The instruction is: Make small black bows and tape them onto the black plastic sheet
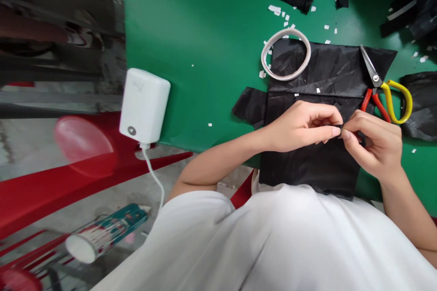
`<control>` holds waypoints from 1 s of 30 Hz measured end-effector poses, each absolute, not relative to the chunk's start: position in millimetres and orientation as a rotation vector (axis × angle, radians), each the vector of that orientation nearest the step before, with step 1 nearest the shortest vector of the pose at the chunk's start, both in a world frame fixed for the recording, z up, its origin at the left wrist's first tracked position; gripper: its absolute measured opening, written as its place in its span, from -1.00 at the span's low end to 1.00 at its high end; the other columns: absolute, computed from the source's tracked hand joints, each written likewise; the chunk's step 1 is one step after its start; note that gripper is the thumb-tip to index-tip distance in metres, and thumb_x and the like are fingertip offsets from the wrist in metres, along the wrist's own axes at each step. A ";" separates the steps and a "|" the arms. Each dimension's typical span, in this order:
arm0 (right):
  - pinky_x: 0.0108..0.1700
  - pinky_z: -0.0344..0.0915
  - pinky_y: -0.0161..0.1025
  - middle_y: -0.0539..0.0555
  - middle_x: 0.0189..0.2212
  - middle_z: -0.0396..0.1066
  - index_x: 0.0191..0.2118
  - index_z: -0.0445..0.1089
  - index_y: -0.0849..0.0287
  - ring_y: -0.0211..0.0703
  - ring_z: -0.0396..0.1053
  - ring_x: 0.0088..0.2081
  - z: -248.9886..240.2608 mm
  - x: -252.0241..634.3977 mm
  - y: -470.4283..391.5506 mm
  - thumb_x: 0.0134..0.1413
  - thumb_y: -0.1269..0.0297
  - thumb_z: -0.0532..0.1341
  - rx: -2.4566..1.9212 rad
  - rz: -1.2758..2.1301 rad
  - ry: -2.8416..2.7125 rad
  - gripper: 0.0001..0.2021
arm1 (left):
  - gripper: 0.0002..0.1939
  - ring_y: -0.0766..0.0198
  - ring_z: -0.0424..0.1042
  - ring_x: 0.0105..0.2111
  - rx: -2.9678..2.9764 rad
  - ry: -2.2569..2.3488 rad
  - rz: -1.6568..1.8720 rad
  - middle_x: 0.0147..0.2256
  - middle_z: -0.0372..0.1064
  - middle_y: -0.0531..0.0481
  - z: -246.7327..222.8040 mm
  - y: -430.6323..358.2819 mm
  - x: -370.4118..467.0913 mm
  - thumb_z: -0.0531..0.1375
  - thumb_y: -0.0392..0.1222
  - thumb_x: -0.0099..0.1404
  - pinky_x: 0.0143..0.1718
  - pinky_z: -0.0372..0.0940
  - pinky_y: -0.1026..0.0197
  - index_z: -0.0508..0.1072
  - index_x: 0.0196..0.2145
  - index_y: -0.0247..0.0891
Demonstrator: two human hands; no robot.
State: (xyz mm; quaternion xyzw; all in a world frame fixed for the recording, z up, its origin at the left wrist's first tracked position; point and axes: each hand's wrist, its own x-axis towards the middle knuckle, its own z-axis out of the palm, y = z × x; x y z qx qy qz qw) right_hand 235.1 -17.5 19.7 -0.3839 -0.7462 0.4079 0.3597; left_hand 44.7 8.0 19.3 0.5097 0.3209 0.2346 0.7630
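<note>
Smooth green surface [191,27] takes up most of the upper & RH view. On it, nr the person, a wide, creased black fabric piece [307,163], approx. rectangular; its near end reaches the white cloth shirt [290,236]. Both hands are over this piece, w/ fingertips meeting toward its RH side. L hand [316,122]: thumb & forefinger pinching a small dark scrap [340,126], prob. fabric, but too tiny to be sure. R hand [373,141]: thumb & forefinger tips pressed together just beside it; can't tell if that grip has hold of the scrap too.

White rounded plastic block [145,104] sits at the L edge of the surface, white cable [153,175] plugged in. Thin pale tape ring [286,77] lies flat over the fabric's far L corner, partly on bare green. Metal scissors w/ red & yellow handles [375,78] just beyond R hand, blades together, pointing away. Tiny white paper bits [274,9] scattered abt, mostly nr the ring.
</note>
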 end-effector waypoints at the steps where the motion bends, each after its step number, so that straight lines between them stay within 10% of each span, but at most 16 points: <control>1: -0.47 0.10 -0.29 -0.04 -0.56 0.20 -0.38 0.29 0.15 -0.31 0.12 -0.51 19.9 235.4 -17.4 0.05 0.56 0.19 -0.992 1.056 -1.924 -0.85 | -0.88 0.50 0.29 -0.54 1.117 0.698 0.513 -0.53 0.26 0.12 19.4 8.0 44.7 0.19 -0.24 0.27 -0.49 0.23 0.42 0.38 -0.37 -0.37; 30: -0.42 0.14 -0.26 -0.02 -0.50 0.23 -0.36 0.27 0.15 -0.29 0.15 -0.47 17.6 237.1 -21.3 0.11 0.58 0.16 -0.989 1.158 -1.851 -0.84 | -0.87 0.50 0.30 -0.53 1.076 0.683 0.520 -0.50 0.26 0.12 21.4 7.9 44.1 0.20 -0.24 0.26 -0.49 0.24 0.42 0.36 -0.37 -0.36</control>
